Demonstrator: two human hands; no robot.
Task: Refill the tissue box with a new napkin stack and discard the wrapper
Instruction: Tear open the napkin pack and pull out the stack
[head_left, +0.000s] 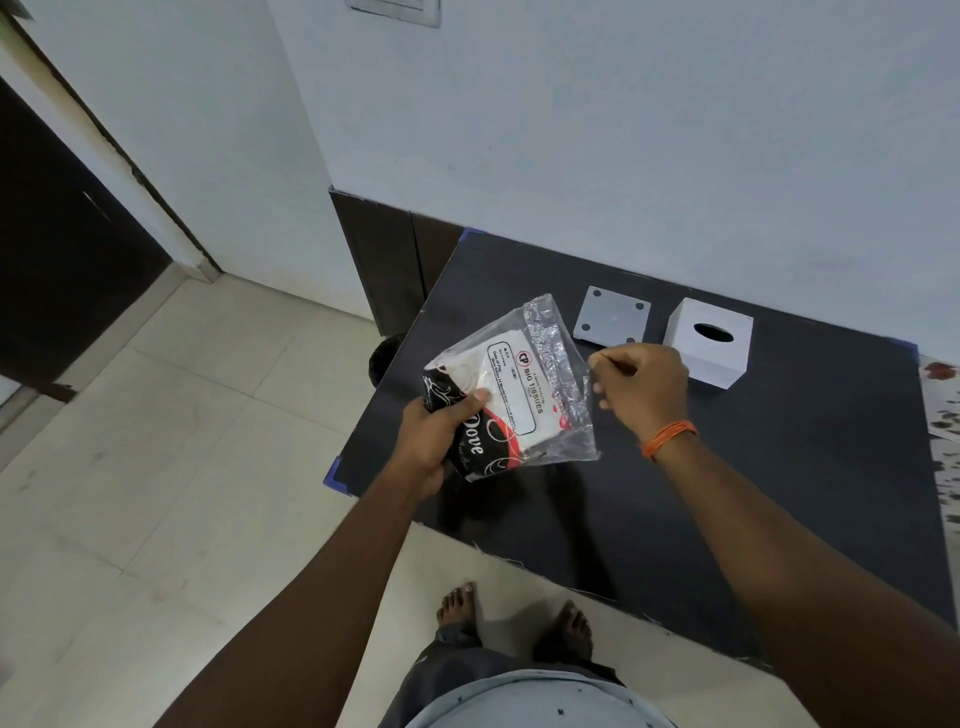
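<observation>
Centre frame, above the counter (675, 493) | your left hand (434, 441) clamps the napkin pack (511, 384), long axis toward upper right | right hand (641, 387) pinches its clear wrapper edge | tissue box (709, 340) just beyond, nearer your right.

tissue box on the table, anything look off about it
Yes: the white tissue box sits with its base plate removed, lying separately beside it on the dark table, feet up. Nothing looks damaged.

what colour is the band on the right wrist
Orange: a thin thread band around the right wrist, seen clearly in the head view.
</observation>
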